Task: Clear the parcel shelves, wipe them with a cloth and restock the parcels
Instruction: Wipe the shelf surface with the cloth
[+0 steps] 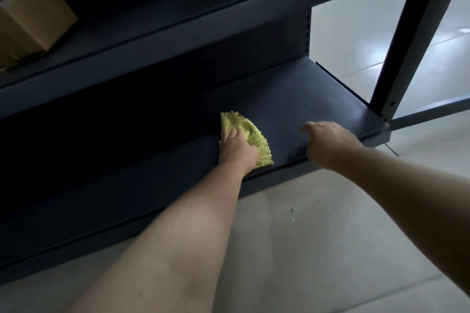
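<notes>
Pressing cloth (255,134): left hand (237,150); right hand (328,143) loose.

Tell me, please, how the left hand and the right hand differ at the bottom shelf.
The left hand presses the yellow-green cloth onto the bottom shelf; the right hand holds nothing. The left hand sits nearer the shelf's middle, the right hand nearer its right end. The left hand looks sharp, the right hand slightly blurred. Both reach over the shelf's front edge.
</notes>
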